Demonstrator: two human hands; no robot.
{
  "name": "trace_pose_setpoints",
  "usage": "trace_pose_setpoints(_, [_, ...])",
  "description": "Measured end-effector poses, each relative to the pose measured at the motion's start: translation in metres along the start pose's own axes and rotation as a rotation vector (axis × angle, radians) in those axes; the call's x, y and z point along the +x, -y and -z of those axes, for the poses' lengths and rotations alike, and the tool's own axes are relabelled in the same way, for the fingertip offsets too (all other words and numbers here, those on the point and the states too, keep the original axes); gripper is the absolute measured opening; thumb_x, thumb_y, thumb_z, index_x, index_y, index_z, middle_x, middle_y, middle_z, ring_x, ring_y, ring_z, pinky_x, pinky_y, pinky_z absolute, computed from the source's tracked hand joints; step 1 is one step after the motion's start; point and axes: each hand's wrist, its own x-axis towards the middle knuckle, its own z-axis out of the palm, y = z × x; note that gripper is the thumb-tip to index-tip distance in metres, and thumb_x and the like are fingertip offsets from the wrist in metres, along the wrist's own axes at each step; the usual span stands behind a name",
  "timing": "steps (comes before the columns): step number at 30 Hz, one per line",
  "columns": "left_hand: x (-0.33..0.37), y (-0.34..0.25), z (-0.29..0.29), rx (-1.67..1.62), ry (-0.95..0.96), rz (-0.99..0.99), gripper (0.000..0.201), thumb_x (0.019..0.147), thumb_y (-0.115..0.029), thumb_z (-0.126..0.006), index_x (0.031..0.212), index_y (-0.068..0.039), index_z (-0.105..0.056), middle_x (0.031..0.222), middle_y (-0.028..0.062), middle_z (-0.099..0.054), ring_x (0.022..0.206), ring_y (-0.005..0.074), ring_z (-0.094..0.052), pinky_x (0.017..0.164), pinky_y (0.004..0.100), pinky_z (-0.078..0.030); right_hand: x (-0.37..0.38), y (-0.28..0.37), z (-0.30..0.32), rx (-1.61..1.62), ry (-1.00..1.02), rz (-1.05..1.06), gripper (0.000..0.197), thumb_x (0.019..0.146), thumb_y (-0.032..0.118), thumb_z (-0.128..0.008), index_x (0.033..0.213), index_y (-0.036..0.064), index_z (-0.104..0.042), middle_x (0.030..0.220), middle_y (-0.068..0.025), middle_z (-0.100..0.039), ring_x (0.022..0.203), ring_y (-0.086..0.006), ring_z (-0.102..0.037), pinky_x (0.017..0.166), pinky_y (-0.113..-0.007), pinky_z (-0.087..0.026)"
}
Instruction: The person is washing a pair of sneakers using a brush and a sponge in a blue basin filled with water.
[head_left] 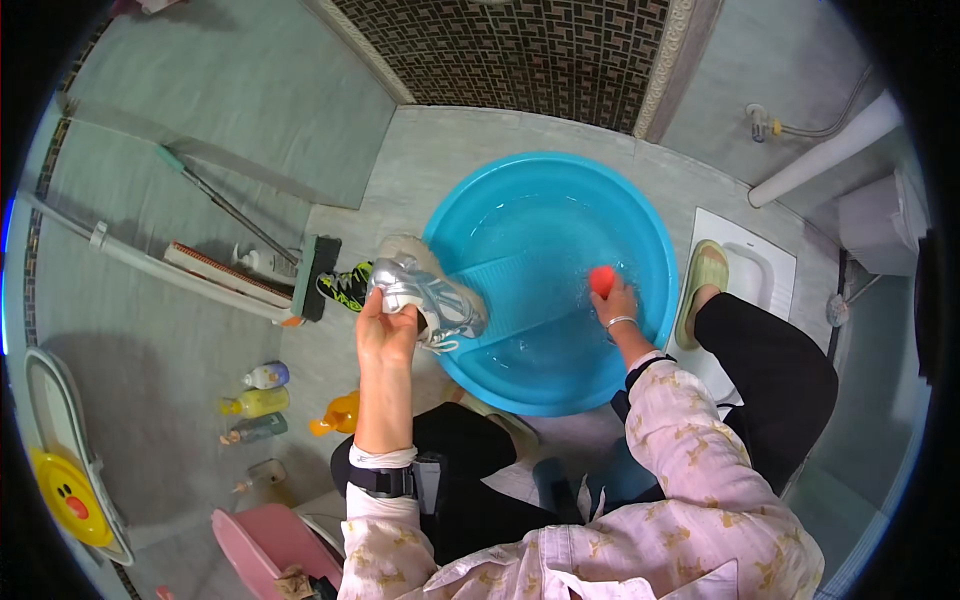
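Note:
A large round blue basin [548, 162] of water stands on the floor, with a ribbed washboard slope inside. My left hand [388, 335] pinches a silver and white sneaker [432, 292] by its collar, over the basin's left rim, laces dangling. Inside the basin, at its right side, my right hand [617, 302] grips a small red-orange thing [602, 279], which could be a brush or a sponge; the fingers cover part of it. A second, black and yellow-green shoe [345, 287] lies on the floor, partly behind the sneaker.
A squat toilet [778, 272] is at the right, my slippered foot [706, 280] beside it. Along the left stand a broom [318, 275], several bottles [258, 402], an orange bottle [340, 412] and a pink tub [262, 540]. A white pipe [830, 150] runs up the right wall.

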Motion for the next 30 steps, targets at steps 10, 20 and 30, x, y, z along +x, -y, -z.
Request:
trace_pose_setpoints(10, [0.007,-0.011,0.012,0.089,-0.03,-0.07,0.026,0.095,-0.015,-0.038,0.109,0.004,-0.05,0.108,0.0156,-0.058,0.098,0.0262,-0.058,0.087,0.0402,-0.047,-0.043,0.189,0.043,0.861,0.415,0.828,0.059,0.079,0.022,-0.066,0.131,0.0053,-0.042,0.12,-0.0134,-0.05,0.11,-0.0238,-0.051,0.093,-0.035,-0.041])
trace_pose_setpoints(20, [0.019,-0.004,0.01,0.037,-0.12,-0.084,0.022,0.093,-0.011,-0.039,0.107,0.002,-0.05,0.105,0.0139,-0.06,0.097,0.0251,-0.058,0.087,0.039,-0.046,-0.067,0.155,-0.019,0.638,0.11,0.932,0.066,0.074,0.024,-0.069,0.131,0.0071,-0.039,0.105,-0.0188,-0.052,0.097,-0.0346,-0.051,0.085,-0.041,-0.042])
trace_pose_setpoints(30, [0.012,0.002,0.011,0.036,0.032,-0.069,0.025,0.093,-0.011,-0.04,0.11,0.006,-0.048,0.112,0.0167,-0.056,0.1,0.0277,-0.058,0.09,0.0413,-0.046,-0.081,0.222,0.027,0.808,0.2,0.951,0.066,0.078,0.025,-0.066,0.133,0.0062,-0.036,0.109,-0.0205,-0.05,0.098,-0.0334,-0.052,0.085,-0.038,-0.043])
